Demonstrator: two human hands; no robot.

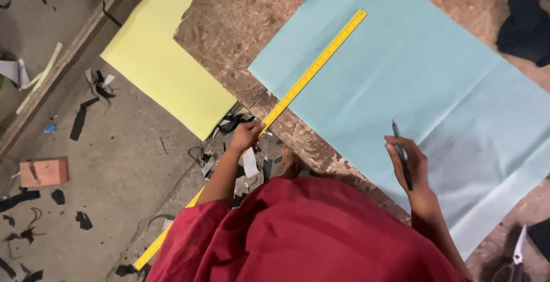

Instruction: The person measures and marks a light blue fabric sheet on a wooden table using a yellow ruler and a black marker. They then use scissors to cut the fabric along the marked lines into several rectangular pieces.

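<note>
We note a long, flat yellow measuring ruler (298, 87) laid diagonally along the edge of a smooth, creased pale blue fabric sheet (424, 99) on the scarred brown wooden desk (240, 24). Our left hand (247, 136) pinches the ruler; its lower end passes behind our red sleeve. Our right hand (408, 164) grips a slim dark pen (402, 156) over the sheet. Grey concrete floor (114, 162) shows black scraps.

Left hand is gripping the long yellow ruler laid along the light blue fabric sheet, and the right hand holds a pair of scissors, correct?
Not quite: the head view shows the right hand holding a dark pen, not scissors. The left hand does grip the long yellow ruler along the light blue fabric sheet.
</note>
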